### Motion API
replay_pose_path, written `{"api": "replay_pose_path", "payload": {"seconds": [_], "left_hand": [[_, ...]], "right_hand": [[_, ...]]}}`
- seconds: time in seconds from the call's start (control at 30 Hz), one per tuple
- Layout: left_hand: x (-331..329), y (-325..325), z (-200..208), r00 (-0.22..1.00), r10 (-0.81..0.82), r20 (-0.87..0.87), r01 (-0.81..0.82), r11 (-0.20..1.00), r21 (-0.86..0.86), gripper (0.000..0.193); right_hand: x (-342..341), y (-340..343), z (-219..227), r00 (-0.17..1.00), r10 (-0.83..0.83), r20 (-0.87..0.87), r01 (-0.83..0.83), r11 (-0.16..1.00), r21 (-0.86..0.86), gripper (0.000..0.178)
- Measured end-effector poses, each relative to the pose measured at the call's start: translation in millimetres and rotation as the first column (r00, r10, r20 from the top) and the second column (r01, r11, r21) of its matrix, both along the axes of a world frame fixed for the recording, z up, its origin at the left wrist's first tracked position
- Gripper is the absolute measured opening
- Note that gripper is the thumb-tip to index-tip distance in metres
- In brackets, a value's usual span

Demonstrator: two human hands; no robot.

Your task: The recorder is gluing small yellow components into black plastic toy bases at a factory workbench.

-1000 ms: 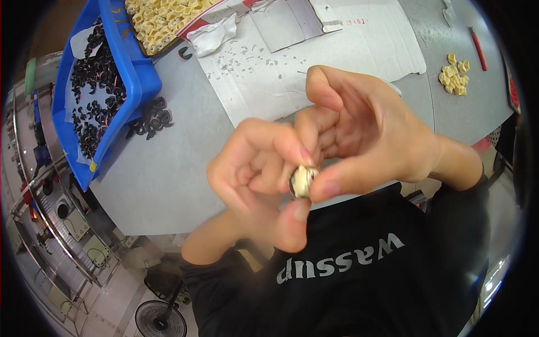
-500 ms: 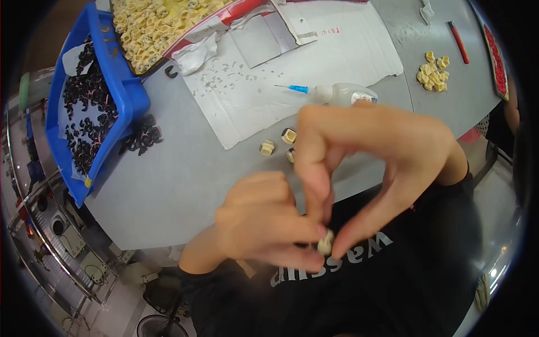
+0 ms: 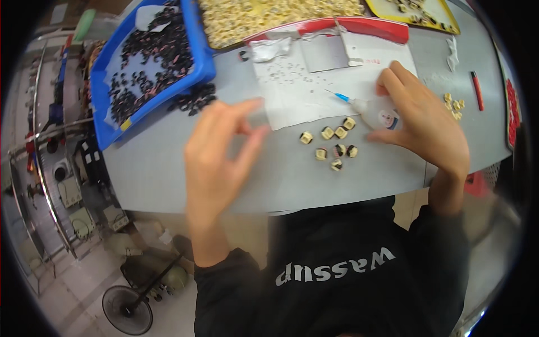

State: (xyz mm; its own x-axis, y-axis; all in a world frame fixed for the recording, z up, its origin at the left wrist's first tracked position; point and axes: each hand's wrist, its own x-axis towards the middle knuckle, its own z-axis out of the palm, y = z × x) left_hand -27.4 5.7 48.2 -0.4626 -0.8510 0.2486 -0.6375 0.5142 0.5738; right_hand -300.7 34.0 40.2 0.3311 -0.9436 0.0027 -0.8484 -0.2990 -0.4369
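Above the table my left hand [image 3: 222, 143], smeared by motion, has its thumb and fingers apart with nothing between them. It is nearest to a loose pile of black curved pieces [image 3: 193, 100] beside the blue tray [image 3: 210, 50]. My right hand [image 3: 418, 115] spans a clear squeeze bottle [image 3: 384, 115] with a blue needle tip [image 3: 341, 98]. Its thumb is on the near side and its fingers on the far side; firm contact is not visible. The bottle lies on its side. Several small cream-and-black pieces [image 3: 328, 133] sit in a loose group between my hands.
A tray of cream pieces [image 3: 269, 19] stands at the back, with a yellow tray [image 3: 415, 21] beside it. White cardboard [image 3: 289, 109] with crumpled tissue [image 3: 270, 50] covers the middle. Rightward lie a red pen [image 3: 477, 91], loose cream pieces [image 3: 455, 106] and a red-filled tray [image 3: 511, 112].
My hands have parted from the small cream piece they held together before my shirt. The left has moved up and left, the right to the bottle. The view has shifted too.
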Motion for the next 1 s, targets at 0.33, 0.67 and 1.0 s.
{"api": "replay_pose_path", "payload": {"seconds": [0.33,0.67,1.0], "left_hand": [[67.3,-10.5,-50.8,0.895,0.446,0.030,-0.437,0.887,-0.150,0.017],[65.9,-3.4,-51.9,0.881,0.385,-0.276,-0.411,0.911,-0.043,0.010],[1.2,-9.9,-26.2,0.733,0.249,-0.633,-0.195,0.968,0.155,0.012]], "right_hand": [[-7.3,-6.4,9.6,0.999,0.052,-0.007,-0.050,0.990,0.134,0.036],[-13.1,-23.9,8.8,0.730,0.007,0.683,-0.180,0.967,0.183,0.047],[-5.7,-36.1,0.6,0.326,-0.241,0.914,-0.144,0.943,0.300,0.047]]}}
